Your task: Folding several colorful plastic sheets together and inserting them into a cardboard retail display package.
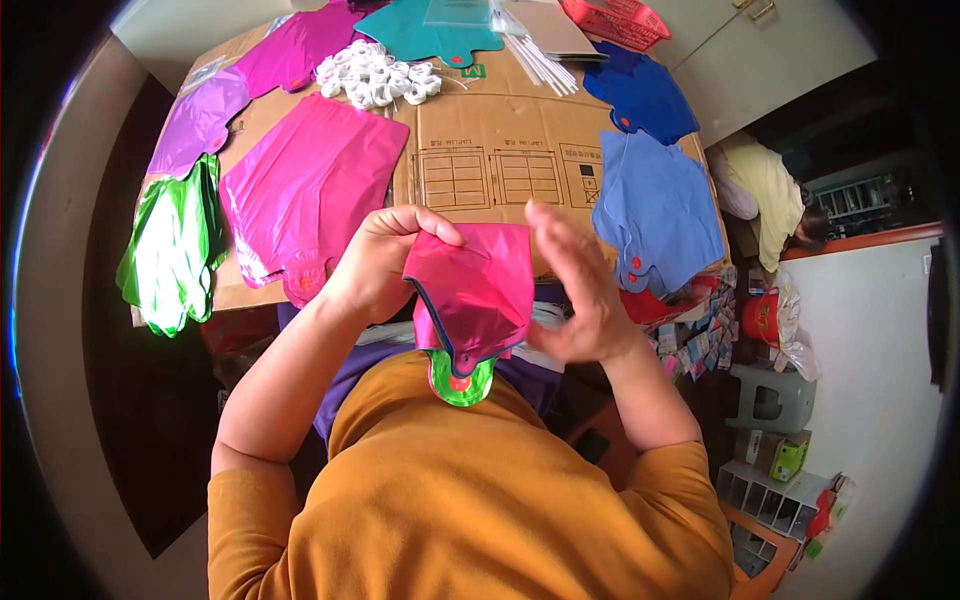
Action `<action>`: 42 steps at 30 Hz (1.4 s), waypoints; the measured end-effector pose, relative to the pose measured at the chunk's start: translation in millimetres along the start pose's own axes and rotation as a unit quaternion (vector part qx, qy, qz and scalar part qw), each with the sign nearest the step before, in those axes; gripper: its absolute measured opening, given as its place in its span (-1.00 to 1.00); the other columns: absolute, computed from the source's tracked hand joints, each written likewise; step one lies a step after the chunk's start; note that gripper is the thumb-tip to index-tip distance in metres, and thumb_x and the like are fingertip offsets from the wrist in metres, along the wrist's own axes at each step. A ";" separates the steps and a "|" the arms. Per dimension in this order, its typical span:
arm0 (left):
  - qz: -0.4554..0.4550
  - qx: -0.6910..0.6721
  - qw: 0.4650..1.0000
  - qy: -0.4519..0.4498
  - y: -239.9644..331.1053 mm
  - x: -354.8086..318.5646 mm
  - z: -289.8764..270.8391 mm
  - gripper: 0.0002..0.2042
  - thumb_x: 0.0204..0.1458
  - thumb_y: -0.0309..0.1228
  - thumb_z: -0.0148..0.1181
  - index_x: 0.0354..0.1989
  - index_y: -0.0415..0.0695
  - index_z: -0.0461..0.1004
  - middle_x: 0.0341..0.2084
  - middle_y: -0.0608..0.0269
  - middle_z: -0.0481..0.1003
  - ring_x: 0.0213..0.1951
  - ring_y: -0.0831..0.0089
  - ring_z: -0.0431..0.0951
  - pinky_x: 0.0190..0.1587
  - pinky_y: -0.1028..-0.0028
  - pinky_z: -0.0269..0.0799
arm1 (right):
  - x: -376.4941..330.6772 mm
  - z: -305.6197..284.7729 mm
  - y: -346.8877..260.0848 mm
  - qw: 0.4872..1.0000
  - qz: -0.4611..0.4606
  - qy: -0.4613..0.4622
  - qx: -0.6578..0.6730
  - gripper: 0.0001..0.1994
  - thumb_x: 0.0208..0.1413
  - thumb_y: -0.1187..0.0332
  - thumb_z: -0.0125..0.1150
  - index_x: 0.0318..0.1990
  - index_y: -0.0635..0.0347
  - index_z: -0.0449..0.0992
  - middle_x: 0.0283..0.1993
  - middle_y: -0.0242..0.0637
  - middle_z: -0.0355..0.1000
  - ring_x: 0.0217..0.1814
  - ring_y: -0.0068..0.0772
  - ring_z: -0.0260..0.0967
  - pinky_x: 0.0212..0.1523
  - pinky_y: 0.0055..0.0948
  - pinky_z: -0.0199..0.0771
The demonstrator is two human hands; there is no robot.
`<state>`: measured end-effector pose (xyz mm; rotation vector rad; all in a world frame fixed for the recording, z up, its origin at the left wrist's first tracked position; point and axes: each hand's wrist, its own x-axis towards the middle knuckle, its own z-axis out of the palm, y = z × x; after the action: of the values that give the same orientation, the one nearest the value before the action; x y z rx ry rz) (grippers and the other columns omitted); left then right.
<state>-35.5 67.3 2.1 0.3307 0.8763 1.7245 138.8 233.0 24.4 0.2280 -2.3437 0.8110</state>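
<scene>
Close to my chest, my left hand (378, 258) pinches a flat pink foil balloon (482, 272) by its upper left corner, thumb on top. The foil looks folded, with a dark edge along its lower left side. From beneath it hangs a rounded green foil tab (461, 390) with a red dot. My right hand (580, 300) is beside the right edge of the foil, fingers stretched out and apart, slightly blurred. Whether its thumb touches the foil is hard to see. Nearest my left wrist, a stack of pink foil balloons (315, 190) lies on the cardboard-covered table (480, 130).
Around the table lie flat foil balloons: green (178, 250), lilac (200, 120), magenta (300, 45), teal (430, 30), dark blue (645, 95) and light blue (660, 205). White ribbon rolls (372, 75), white sticks (538, 62) and a red basket (620, 20) are at the back. A person (765, 195) bends at right.
</scene>
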 end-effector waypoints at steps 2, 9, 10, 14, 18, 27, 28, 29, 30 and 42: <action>-0.016 -0.016 1.000 0.002 -4.5 0.3 2.1 -0.87 0.15 -0.63 0.02 -0.33 -0.28 0.53 -0.35 0.08 0.57 -0.35 0.36 0.61 -0.25 0.39 0.59 | 5.5 2.1 7.1 0.999 0.000 0.017 -0.030 -0.53 -0.15 0.32 0.37 0.01 0.13 0.49 0.10 -0.13 0.40 0.17 -0.08 0.31 0.15 -0.19 0.29; -0.101 0.024 0.994 0.019 -2.7 -7.7 11.5 -0.71 0.16 -0.46 0.01 0.06 -0.18 0.36 -0.11 0.00 0.52 -0.14 0.27 0.59 -0.13 0.35 0.54 | 9.0 10.7 7.8 0.930 0.263 0.000 0.256 -0.82 0.04 0.50 0.29 -0.18 0.27 0.55 -0.28 -0.36 0.54 -0.33 -0.62 0.42 -0.24 -0.56 0.41; -0.093 0.023 0.995 -0.006 -1.2 -10.0 10.7 -0.64 0.15 -0.41 0.04 0.13 -0.18 0.31 -0.06 0.00 0.50 -0.10 0.26 0.58 -0.08 0.33 0.51 | 2.2 15.0 15.4 0.888 0.321 -0.005 0.331 -0.84 0.09 0.47 0.28 -0.17 0.28 0.58 -0.31 -0.43 0.55 -0.34 -0.71 0.39 -0.23 -0.60 0.42; -0.045 0.002 0.999 -0.019 -4.5 -20.8 6.5 -0.57 0.14 -0.37 0.14 0.17 -0.25 0.29 -0.01 0.13 0.48 -0.05 0.40 0.53 0.00 0.40 0.44 | -13.9 22.3 15.3 0.809 0.397 -0.041 0.432 -0.84 0.07 0.47 0.30 -0.18 0.25 0.60 -0.31 -0.43 0.55 -0.26 -0.67 0.42 -0.17 -0.58 0.44; 0.025 0.068 0.995 0.065 -11.8 -17.4 14.7 -0.77 0.17 -0.46 0.14 -0.06 -0.31 0.46 -0.25 0.28 0.55 -0.25 0.64 0.50 -0.19 0.59 0.43 | -10.4 24.5 -5.8 0.775 0.432 -0.058 0.457 -0.83 0.09 0.43 0.29 -0.18 0.29 0.60 -0.25 -0.41 0.56 -0.25 -0.67 0.41 -0.14 -0.59 0.42; 0.097 0.311 0.942 0.081 -8.7 -22.7 16.8 -0.85 0.16 -0.49 0.15 -0.18 -0.30 0.52 -0.45 0.49 0.48 -0.41 0.80 0.36 -0.36 0.68 0.31 | -3.1 26.9 9.0 0.821 0.393 0.036 0.413 -0.78 0.22 0.23 0.18 -0.36 0.19 0.57 -0.51 -0.72 0.24 -0.46 -0.82 0.04 -0.43 -0.67 0.08; 0.083 0.301 0.946 0.081 -5.6 -23.2 20.6 -0.85 0.16 -0.49 0.14 -0.18 -0.30 0.52 -0.45 0.50 0.48 -0.41 0.80 0.36 -0.36 0.68 0.31 | -1.2 27.6 7.0 0.824 0.383 0.041 0.416 -0.77 0.23 0.25 0.18 -0.43 0.15 0.54 -0.54 -0.73 0.15 -0.48 -0.83 -0.06 -0.48 -0.66 -0.02; 0.069 0.292 0.951 0.080 -2.1 -23.8 23.6 -0.85 0.16 -0.48 0.14 -0.18 -0.30 0.52 -0.45 0.50 0.48 -0.41 0.80 0.36 -0.37 0.68 0.31 | -0.8 27.2 5.5 0.830 0.376 0.037 0.410 -0.77 0.22 0.27 0.19 -0.44 0.16 0.53 -0.55 -0.73 0.16 -0.48 -0.83 -0.05 -0.48 -0.66 -0.01; 0.043 0.270 0.959 0.070 3.2 -24.3 24.4 -0.85 0.16 -0.49 0.14 -0.17 -0.31 0.52 -0.44 0.49 0.49 -0.41 0.80 0.37 -0.36 0.67 0.32 | -0.6 26.8 4.1 0.836 0.369 0.032 0.405 -0.77 0.22 0.29 0.19 -0.45 0.18 0.53 -0.55 -0.73 0.16 -0.49 -0.82 -0.04 -0.48 -0.66 0.00; 0.035 0.144 0.985 -0.089 16.5 -28.1 15.6 -0.79 0.17 -0.66 -0.04 -0.13 -0.34 0.53 -0.23 0.14 0.58 -0.19 0.53 0.57 -0.07 0.54 0.49 | -0.8 1.4 -6.3 0.865 0.240 0.004 0.440 -0.83 0.09 0.64 0.07 -0.27 0.35 0.62 -0.30 -0.28 0.55 -0.24 -0.55 0.46 -0.16 -0.57 0.44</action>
<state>-27.9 45.9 30.2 0.7057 0.9917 1.6019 140.9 227.2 26.1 0.0020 -1.8638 2.0936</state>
